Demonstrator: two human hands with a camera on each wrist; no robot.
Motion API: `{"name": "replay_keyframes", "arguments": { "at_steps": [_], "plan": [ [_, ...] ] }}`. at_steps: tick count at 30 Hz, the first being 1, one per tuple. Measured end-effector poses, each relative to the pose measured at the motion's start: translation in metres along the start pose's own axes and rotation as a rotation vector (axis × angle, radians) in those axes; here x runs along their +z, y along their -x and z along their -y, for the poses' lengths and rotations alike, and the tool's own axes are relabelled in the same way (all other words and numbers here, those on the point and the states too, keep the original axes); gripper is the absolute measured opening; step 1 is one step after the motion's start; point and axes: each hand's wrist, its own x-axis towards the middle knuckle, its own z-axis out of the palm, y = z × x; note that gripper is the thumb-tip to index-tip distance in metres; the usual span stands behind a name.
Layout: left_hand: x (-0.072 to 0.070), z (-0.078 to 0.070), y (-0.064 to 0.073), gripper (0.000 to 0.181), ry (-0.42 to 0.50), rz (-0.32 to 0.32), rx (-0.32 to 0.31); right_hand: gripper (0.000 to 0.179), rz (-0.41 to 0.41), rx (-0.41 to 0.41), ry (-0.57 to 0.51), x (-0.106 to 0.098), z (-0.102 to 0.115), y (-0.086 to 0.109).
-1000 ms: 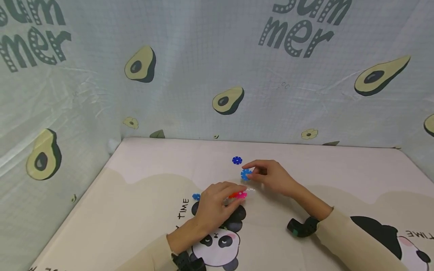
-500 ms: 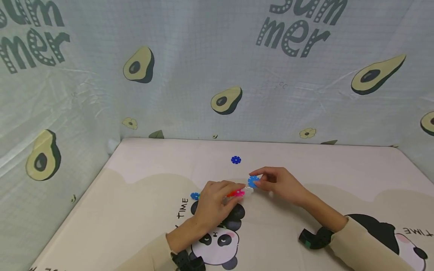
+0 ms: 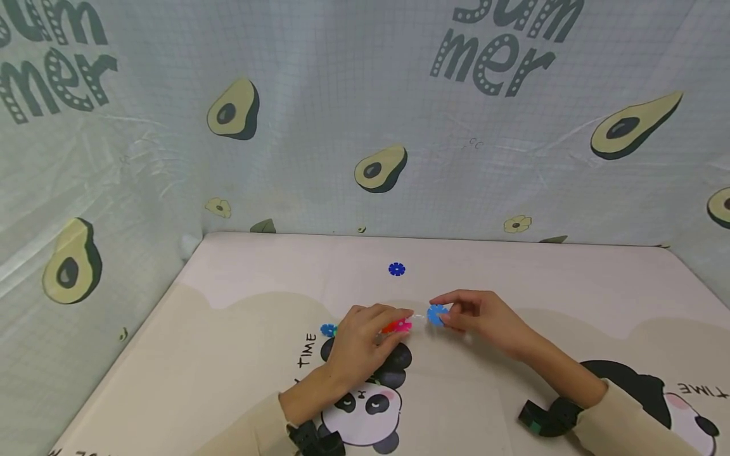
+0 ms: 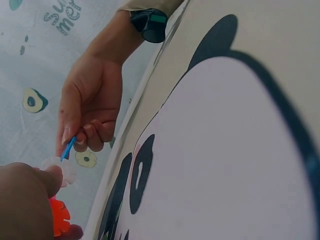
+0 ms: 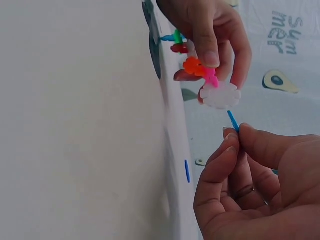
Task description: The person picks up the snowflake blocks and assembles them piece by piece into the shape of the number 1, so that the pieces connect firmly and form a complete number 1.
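My left hand [image 3: 365, 342] grips a chain of interlocking plastic snowflake discs. The orange disc [image 5: 193, 66], the pink disc [image 5: 211, 77] and the clear white disc [image 5: 221, 95] show past its fingers, the white one at the end. Beyond the other side of the hand sticks out a blue end disc [image 3: 327, 330]; fingers hide the middle of the chain. Between thumb and index finger my right hand [image 3: 485, 320] pinches a light blue disc [image 3: 436, 315]. Seen edge-on in the right wrist view, this disc stands just short of the white disc's rim.
A dark blue disc [image 3: 397, 269] lies flat on the table beyond both hands. The pale table cover [image 3: 228, 380] has printed pandas. Behind it hangs a curtain [image 3: 308, 126] printed with avocados.
My right hand has carried the light blue disc rightward and toward me, from near the dark blue disc to beside the chain's white end. The left hand has stayed almost still.
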Motion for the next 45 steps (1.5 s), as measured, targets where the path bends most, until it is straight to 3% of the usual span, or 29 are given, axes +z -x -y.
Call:
{"name": "replay_keyframes", "arguments": {
  "at_steps": [12, 23, 34, 45],
  "plan": [
    [0.000, 0.000, 0.000, 0.033, 0.011, 0.045, 0.024, 0.033, 0.055, -0.002, -0.111, 0.001, -0.001, 0.005],
    [0.002, 0.001, -0.001, 0.036, 0.013, 0.049, 0.070, 0.032, 0.090, -0.017, -0.129, 0.004, -0.004, 0.007],
    [0.002, 0.001, -0.001, 0.035, 0.009, 0.048, 0.097, 0.036, 0.125, -0.006, -0.289, 0.009, -0.011, 0.007],
    [-0.001, 0.001, -0.001, 0.032, 0.008, 0.055, 0.115, 0.031, 0.132, -0.033, -0.264, 0.010, -0.011, 0.007]
  ]
}}
